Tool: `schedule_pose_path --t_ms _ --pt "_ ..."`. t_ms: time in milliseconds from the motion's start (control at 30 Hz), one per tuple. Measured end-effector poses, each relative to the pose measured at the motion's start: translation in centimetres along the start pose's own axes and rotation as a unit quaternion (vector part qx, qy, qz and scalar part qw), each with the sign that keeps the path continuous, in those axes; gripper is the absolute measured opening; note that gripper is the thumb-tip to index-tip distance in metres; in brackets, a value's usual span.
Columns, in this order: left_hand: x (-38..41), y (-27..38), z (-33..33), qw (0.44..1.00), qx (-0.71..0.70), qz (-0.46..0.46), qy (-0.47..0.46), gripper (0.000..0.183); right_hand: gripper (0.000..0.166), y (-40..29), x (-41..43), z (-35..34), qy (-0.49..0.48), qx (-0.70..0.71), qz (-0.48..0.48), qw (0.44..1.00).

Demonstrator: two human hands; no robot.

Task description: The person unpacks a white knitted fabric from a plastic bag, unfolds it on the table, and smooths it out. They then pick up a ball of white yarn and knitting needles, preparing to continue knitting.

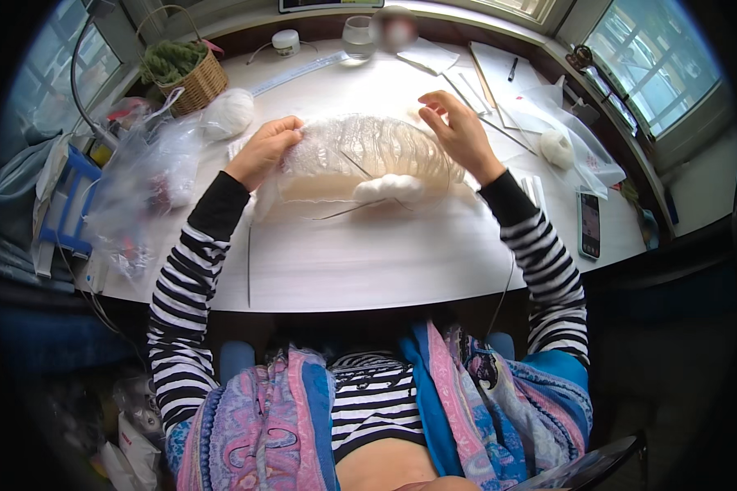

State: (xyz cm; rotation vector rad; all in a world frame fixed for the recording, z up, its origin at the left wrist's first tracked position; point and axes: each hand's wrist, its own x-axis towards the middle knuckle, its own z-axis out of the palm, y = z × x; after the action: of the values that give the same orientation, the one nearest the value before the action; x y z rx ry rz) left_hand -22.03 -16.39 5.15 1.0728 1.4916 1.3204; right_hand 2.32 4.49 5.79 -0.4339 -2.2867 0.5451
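Observation:
A white, lacy piece of knitting (362, 144) lies spread on the table. My left hand (265, 150) grips its left edge between thumb and fingers. By the right end of the knitting is my right hand (457, 132), its fingers bent; whether a thread is pinched in them is unclear. One thin knitting needle (356, 164) lies over the lace, and a second needle (347, 211) rests along the near side. A soft roll of white yarn (390, 188) sits between the two needles. Below the lace is a cream-coloured band (319, 186).
White yarn balls lie left (228, 113) and right (556, 149). Plastic bags (153, 178), a wicker basket (199, 80) and a blue rack (74, 199) crowd the left. A water glass (358, 40) and ruler (301, 72) are behind; a phone (589, 224) lies right.

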Motion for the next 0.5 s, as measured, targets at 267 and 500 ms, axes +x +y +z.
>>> schedule_pose_path --t_ms 267,500 --pt "-0.9 -0.1 0.6 0.994 0.108 0.009 -0.015 0.011 0.043 -5.9 -7.1 2.7 -0.236 -0.106 -0.18 0.949" --pt "-6.7 0.3 4.5 0.849 0.494 0.18 -0.043 0.023 0.032 -7.8 -9.5 -0.8 -0.413 0.144 -0.065 0.897"
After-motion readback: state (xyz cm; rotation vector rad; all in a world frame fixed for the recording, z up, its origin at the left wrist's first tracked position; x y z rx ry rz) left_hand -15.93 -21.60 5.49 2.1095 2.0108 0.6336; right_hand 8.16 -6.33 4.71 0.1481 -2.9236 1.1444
